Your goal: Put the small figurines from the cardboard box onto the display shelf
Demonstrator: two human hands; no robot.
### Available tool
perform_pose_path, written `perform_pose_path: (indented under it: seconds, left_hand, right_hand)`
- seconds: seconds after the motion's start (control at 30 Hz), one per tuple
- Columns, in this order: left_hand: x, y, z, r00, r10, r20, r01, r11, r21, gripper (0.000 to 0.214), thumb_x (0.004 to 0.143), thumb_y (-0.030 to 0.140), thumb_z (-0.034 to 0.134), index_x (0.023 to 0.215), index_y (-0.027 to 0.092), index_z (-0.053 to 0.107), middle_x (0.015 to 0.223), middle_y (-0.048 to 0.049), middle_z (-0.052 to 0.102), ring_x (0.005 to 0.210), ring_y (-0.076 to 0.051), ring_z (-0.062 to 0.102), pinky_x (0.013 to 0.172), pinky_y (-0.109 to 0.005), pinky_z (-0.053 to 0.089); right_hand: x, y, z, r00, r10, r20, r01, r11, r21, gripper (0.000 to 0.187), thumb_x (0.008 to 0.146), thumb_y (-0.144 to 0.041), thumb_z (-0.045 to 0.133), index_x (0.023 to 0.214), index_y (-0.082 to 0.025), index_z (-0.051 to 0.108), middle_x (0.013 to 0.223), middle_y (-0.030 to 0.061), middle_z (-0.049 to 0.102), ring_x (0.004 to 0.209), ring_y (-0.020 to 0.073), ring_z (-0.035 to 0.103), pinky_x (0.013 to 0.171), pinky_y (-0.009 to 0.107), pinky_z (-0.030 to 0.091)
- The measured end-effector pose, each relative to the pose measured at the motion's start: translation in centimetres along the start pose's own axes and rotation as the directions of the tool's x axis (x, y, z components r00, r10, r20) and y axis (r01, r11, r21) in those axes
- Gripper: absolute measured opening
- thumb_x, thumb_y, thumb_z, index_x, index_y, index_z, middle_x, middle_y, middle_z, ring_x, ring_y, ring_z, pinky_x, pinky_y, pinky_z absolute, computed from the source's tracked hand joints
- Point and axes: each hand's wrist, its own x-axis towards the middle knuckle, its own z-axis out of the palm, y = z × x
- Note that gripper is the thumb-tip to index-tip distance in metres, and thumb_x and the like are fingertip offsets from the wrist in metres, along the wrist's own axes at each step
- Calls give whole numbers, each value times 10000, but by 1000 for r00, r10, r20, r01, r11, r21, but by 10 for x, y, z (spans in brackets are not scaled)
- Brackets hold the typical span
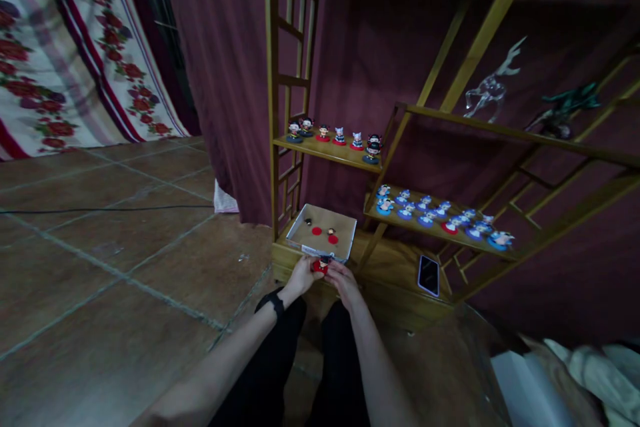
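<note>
My left hand (pixel 303 275) and my right hand (pixel 345 281) meet in front of me, fingers closed together on a small figurine with a red base (pixel 321 265). They hover just in front of a shallow cardboard box (pixel 345 220) on the lowest shelf. Inside the box lie two red discs (pixel 317 231) and two small dark figurine pieces (pixel 331 232). A black band sits on my left wrist.
A wooden shelf unit (pixel 273 100) stands against a dark red curtain. Several figurines line one shelf (pixel 334 136), several blue-based ones another (pixel 440 215). A phone (pixel 429 275) lies on the bottom board. A glass deer (pixel 487 90) and a dark ornament (pixel 563 110) sit higher. Tiled floor spreads left.
</note>
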Motion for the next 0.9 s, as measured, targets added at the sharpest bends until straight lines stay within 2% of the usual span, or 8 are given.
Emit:
perform_pose_path:
  seconds: [0.17,0.27,0.4,0.53,0.73,0.9]
  left_hand:
    - [4,-14,6,999,31,17,-30,999,-41,365,566,77,668,926,135,654,889,-51,591,835,-186,563,782,-338,450]
    - [4,-19,6,996,43,81,-37,997,-71,273,595,73,638,860,134,658,840,-41,592,827,-181,555,772,-321,451]
    - [3,-22,2,988,63,139,-47,992,-113,154,660,107,592,801,127,653,799,-34,595,811,-173,547,767,-310,451]
    - [4,-25,0,986,71,150,-54,992,-114,193,707,107,538,862,134,650,810,-36,616,832,-176,558,797,-326,451]
    - [0,-19,-2,993,99,60,-105,989,106,355,722,86,520,1058,170,596,1013,-79,601,1000,-202,539,905,-341,411]
    - [-12,-3,-3,980,161,120,-193,921,338,417,795,123,432,1206,180,472,1186,-112,506,994,-202,560,873,-318,433]
  right_hand:
    - [14,9,-2,997,83,-3,-83,995,-57,428,500,-298,763,896,-192,638,878,35,675,821,187,618,756,337,471]
    - [19,12,-1,997,69,-32,-70,996,-63,462,477,-277,774,909,-195,632,866,27,674,798,188,619,747,350,475]
    - [20,14,0,998,58,-12,-59,995,-77,435,496,-272,765,901,-185,633,872,33,673,802,185,618,750,345,477]
    - [23,20,1,997,73,-17,-74,994,-82,445,468,-254,771,885,-185,633,855,22,673,758,174,618,739,346,481]
    - [26,25,2,999,53,-14,-54,992,-113,392,473,-207,738,853,-187,643,836,12,669,785,171,598,758,337,478]
    - [25,22,4,998,-38,-54,30,989,-142,390,486,-177,697,872,-201,646,926,15,663,868,186,586,805,343,467]
